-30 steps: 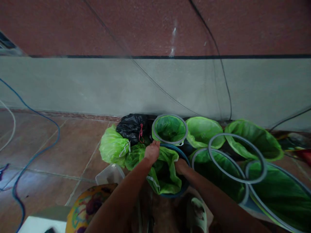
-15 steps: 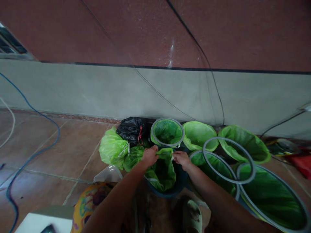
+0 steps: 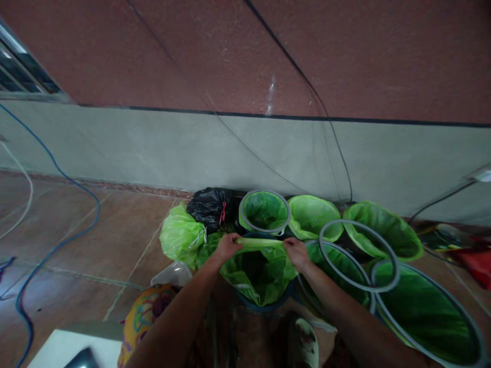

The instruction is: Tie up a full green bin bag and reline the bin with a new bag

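Note:
In the middle at the bottom, a green bin liner (image 3: 264, 291) hangs inside a dark blue bin (image 3: 261, 308). My left hand (image 3: 229, 246) pinches the liner's far rim on the left. My right hand (image 3: 297, 253) grips the same rim on the right, so the edge runs taut between both hands. The liner's mouth is spread wide, and its inside looks dark. Just behind stands a lined bin with a grey ring (image 3: 264, 229) round its top. Beside my left hand lie a tied light-green bag (image 3: 180, 232) and a black bag (image 3: 210, 207) with a red tie.
More lined bins stand to the right, including a large bin (image 3: 425, 317). A loose grey ring (image 3: 360, 255) rests across their tops. A clear plastic tub (image 3: 172, 274) lies left of my arm. A blue hose (image 3: 57, 245) crosses the tiled floor; the wall (image 3: 164, 148) rises behind.
My hands have moved apart, stretching the liner's rim straight between them. Its mouth, narrow and bunched before, is now wide. The camera view has shifted slightly.

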Demonstrator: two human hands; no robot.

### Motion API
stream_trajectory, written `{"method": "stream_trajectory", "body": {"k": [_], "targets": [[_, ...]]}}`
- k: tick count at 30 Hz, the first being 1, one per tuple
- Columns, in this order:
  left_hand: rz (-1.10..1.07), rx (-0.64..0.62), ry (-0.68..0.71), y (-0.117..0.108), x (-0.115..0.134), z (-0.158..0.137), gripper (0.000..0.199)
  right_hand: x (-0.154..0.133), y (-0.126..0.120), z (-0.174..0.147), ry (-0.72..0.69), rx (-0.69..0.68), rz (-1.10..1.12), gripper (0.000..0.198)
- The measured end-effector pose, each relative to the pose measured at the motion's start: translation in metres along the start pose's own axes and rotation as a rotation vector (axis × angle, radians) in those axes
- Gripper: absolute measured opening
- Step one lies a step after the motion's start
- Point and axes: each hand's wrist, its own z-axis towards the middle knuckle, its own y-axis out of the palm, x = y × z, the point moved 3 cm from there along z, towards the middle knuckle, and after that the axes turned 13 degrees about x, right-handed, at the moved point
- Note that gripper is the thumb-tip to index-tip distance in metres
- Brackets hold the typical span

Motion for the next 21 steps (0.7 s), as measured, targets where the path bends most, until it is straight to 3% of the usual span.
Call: {"method": "stream_trajectory", "body": {"k": [5,9,11,15,18,21], "targets": [[0.247,0.1,-0.013,-0.004,0.009,0.002,0.015,-0.008,-0.019,0.003,-0.161,-0.059,-0.428,0.018],[0.286,0.009,0.054,0.005,0.014,0.003,0.021,-0.014,-0.021,-0.002,-0.173,-0.238,-0.686,0.024],[0.267,-0.034,0.109,0.01,0.017,0.004,0.022,-0.024,-0.02,-0.006,-0.198,-0.225,-0.693,0.034],[0.225,-0.065,0.291,0.021,0.028,0.005,0.025,-0.059,-0.003,-0.014,-0.493,-0.202,-0.426,0.051],[0.209,-0.061,0.376,0.026,0.033,0.004,0.027,-0.071,0.017,-0.018,-0.567,-0.314,-0.372,0.038],[0.252,-0.039,0.355,0.025,0.028,0.003,0.026,-0.063,0.025,-0.011,-0.486,-0.307,-0.442,0.024]]}}
